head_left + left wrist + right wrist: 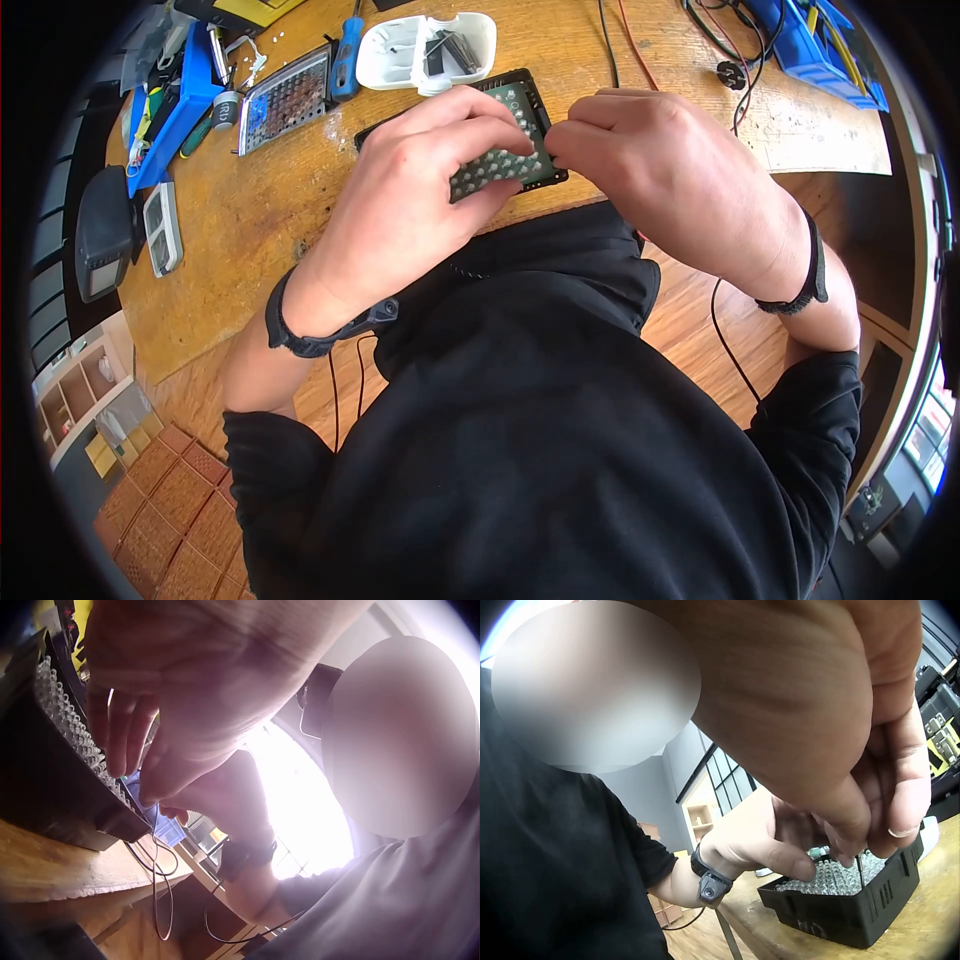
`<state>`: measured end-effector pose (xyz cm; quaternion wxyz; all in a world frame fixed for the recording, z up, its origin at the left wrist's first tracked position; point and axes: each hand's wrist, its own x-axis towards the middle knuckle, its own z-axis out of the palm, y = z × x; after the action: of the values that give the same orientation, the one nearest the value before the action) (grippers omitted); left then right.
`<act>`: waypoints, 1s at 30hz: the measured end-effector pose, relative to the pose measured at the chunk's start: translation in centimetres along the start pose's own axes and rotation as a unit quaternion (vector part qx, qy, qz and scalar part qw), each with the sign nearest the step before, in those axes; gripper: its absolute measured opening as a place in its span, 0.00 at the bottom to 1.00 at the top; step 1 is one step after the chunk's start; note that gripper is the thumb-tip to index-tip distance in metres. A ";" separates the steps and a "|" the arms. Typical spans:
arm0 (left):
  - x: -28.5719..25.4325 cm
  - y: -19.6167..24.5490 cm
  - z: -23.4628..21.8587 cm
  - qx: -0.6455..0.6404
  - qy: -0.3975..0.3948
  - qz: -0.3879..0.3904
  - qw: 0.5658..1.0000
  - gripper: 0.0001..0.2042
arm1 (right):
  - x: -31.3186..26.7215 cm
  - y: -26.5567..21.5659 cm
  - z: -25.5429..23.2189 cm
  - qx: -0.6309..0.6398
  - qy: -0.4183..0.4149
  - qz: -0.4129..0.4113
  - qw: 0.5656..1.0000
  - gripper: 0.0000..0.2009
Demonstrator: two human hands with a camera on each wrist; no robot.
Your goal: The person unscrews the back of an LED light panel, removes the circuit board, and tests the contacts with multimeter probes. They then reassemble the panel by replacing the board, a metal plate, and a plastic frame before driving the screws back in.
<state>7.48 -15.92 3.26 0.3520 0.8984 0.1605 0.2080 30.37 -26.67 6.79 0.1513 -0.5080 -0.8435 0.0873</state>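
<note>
A black open-topped box stands on the workbench, holding a green circuit board covered in rows of clear, LED-like nubs. My left hand arches over the board, its fingers bent loosely and the thumb low near the front edge. At the box's right corner, my right hand pinches a thin dark shaft that points down at the rim. The upper part of that shaft is hidden inside the fingers. Both hands' fingertips are close together in the left wrist view.
Behind the box lies an open white case with small metal pieces. A blue-handled screwdriver and a compartment tray of small parts lie to its left. Blue bins stand far left. Red and black cables cross the bench at right.
</note>
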 end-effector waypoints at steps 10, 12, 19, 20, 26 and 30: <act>-2.7 0.2 -0.3 0.090 0.060 0.022 0.994 0.16 | 0.5 0.2 0.5 -0.097 -0.033 -0.027 0.994 0.09; -3.0 0.2 -0.3 0.096 0.063 0.026 0.993 0.17 | 0.8 0.2 0.7 -0.124 -0.009 -0.054 0.991 0.07; -2.9 -0.1 -0.1 0.105 0.057 0.039 0.992 0.17 | 1.8 1.5 1.4 -0.135 -0.015 -0.081 0.987 0.03; -2.8 -0.1 -0.1 0.105 0.058 0.044 0.992 0.17 | 1.7 1.7 1.7 -0.128 -0.010 -0.073 0.989 0.04; -2.6 0.0 0.3 0.104 0.061 0.049 0.992 0.17 | 1.5 1.6 2.3 -0.113 -0.008 -0.036 0.993 0.09; -1.7 0.1 0.5 0.109 0.072 0.047 0.990 0.16 | 1.5 1.4 2.6 -0.140 -0.017 -0.002 0.990 0.14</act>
<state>6.28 -16.96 2.57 0.2293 0.9208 0.1641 0.2695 30.02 -24.70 4.18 0.0642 -0.5207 -0.8510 -0.0236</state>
